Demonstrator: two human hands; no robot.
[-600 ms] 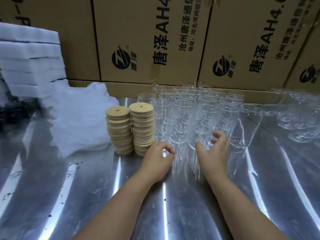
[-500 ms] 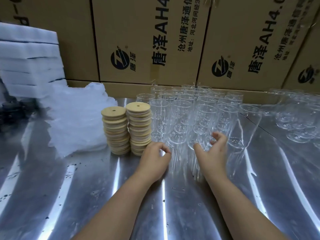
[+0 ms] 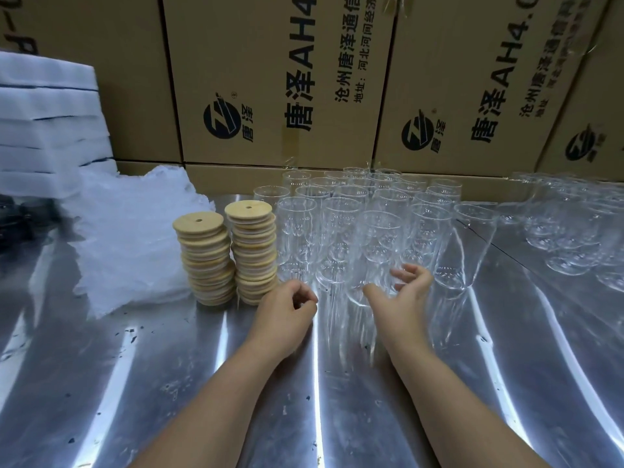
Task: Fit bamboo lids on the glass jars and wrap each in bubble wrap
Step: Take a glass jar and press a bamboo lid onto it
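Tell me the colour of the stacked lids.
The lids are pale tan bamboo, clearest in the head view.

Bamboo lids (image 3: 206, 261) stacked in two columns on table (image 3: 135, 383); bubble wrap (image 3: 135, 238) piled just left of them, glass jars (image 3: 337, 211) grouped just right; foam sheets (image 3: 47, 130) stacked behind wrap; cartons (image 3: 270, 79) ranged behind all; further jars (image 3: 574, 231) set apart at right; front jar (image 3: 378, 238) enclosed by right hand (image 3: 401, 295)

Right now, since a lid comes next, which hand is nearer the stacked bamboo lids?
Left. The left hand is just right of the bamboo lids; the right hand is farther right, gripping a glass jar.
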